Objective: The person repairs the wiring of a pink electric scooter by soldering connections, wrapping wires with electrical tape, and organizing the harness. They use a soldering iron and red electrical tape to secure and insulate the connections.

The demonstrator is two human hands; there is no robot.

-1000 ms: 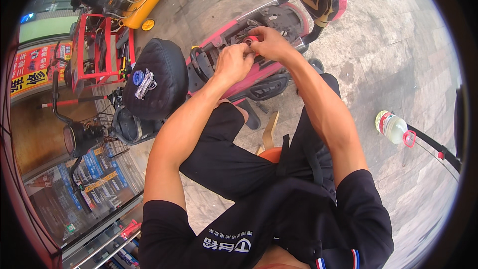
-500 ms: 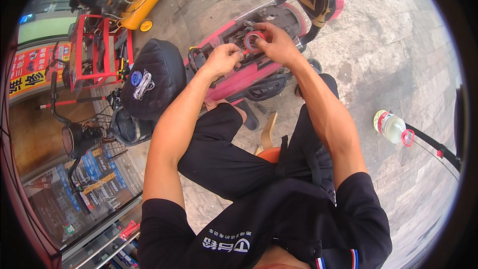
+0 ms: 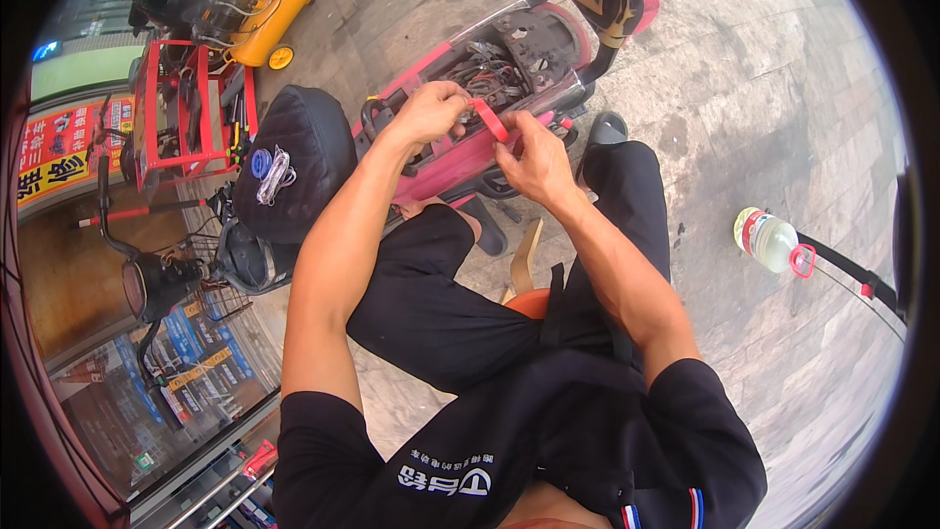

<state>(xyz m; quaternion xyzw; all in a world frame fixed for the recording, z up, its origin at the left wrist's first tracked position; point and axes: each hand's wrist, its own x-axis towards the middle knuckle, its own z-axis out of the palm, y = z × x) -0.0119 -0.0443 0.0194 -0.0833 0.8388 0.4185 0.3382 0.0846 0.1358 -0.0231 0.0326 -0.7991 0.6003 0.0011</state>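
A roll of red tape is seen nearly edge-on between my hands, over the pink scooter body. The fingertips of my right hand are closed on its lower edge. My left hand is closed in a pinch at the left of the roll, where a bit of red reaches its fingers. What exactly it pinches is too small and partly hidden. Just beyond the hands, a tangle of wires lies in the scooter's open compartment.
A black scooter seat at the left carries a blue roll and a bundle of pale cord. Farther off stand a red tool rack and a yellow air compressor. A bottle of pale liquid is at the right.
My right hand has come nearer and down with the red tape roll, which has turned from face-on to edge-on. My left hand has barely shifted. More of the wires now shows.
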